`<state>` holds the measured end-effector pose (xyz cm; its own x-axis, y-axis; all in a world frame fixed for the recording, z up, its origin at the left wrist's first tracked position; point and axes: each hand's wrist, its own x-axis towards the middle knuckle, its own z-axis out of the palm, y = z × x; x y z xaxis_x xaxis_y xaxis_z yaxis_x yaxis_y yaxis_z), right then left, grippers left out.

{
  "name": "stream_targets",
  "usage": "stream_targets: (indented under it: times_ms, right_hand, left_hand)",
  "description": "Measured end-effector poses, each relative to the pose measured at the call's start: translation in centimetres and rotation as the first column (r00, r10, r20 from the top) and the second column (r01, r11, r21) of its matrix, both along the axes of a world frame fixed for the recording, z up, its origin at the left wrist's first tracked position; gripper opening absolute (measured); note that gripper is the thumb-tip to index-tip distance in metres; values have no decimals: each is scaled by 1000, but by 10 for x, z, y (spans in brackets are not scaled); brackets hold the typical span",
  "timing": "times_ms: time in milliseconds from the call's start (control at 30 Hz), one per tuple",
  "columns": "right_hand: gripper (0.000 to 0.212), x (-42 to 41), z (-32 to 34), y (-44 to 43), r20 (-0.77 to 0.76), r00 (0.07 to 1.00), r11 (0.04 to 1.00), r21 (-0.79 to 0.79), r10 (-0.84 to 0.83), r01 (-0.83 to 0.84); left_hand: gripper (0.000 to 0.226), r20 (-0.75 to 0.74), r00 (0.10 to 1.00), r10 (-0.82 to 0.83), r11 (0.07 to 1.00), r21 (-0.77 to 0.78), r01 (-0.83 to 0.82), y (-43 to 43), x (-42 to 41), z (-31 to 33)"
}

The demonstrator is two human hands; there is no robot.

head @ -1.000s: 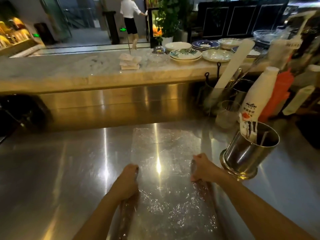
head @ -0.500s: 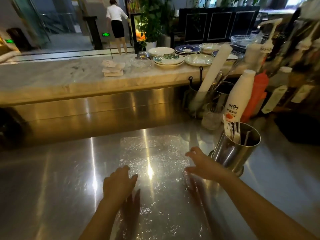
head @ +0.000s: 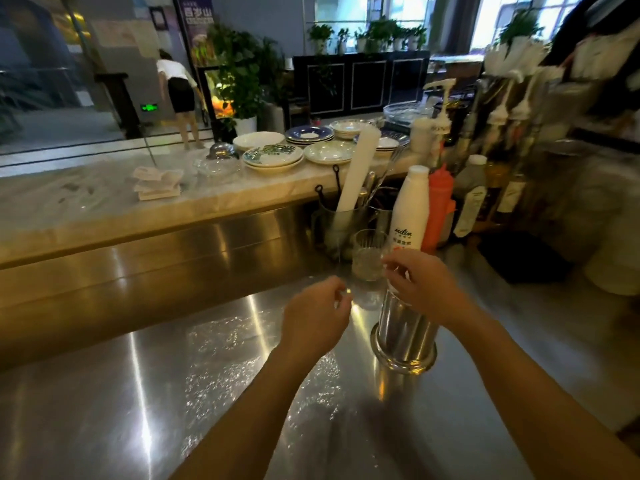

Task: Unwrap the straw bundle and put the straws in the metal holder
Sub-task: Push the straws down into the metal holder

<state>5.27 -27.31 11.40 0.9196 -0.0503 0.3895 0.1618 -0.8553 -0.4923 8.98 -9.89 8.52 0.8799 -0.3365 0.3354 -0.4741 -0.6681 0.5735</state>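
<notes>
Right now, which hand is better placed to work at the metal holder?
The right hand: it hovers directly over the metal holder, covering its rim. The left hand hangs beside the holder, above the clear wrap lying flat on the counter.

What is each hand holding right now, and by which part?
It cannot be told. The right hand hovers over the top of the metal holder, the left hand beside it, both with curled fingers; no straws show clearly.

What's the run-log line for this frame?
right hand: over metal holder mouth | left hand: raised beside it | plastic wrap: flat on counter
</notes>
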Motion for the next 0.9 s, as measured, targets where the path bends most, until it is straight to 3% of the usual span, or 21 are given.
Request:
stream_targets:
  times_ms: [67,267,367,500,633,733,900]
  right_hand:
    - [17,-2,-4,-13,31,996,996,32,-88,87]
    - [46,3,-21,-38,-167,968,978,63,-188,201]
    - [45,5,-25,-42,-160,974,986,12,-160,164]
    - [19,6,-29,-44,-265,964,1000,-23,-11,5]
    - [24,6,-29,-47,-346,938,997,-57,25,-47]
    - [22,8,-26,-51,-401,916,991,-115,16,-68]
    - [29,16,-18,-54,-408,906,968,-252,-114,8]
  left_hand:
    - [22,17,996,-82,994,-77,83,-20,2,2]
    - [50,-61,962,-266,942,-228,246,-69,9,-3]
    - [57,-101,951,-293,943,-192,270,-81,12,-8]
    - [49,-105,939,-327,940,-136,313,-88,12,-17]
    - [41,-40,933,-357,925,124,359,-88,12,-26]
    - [44,-26,917,-397,895,207,394,-84,17,-24]
    - [36,92,951,-294,956,30,292,-82,17,-23]
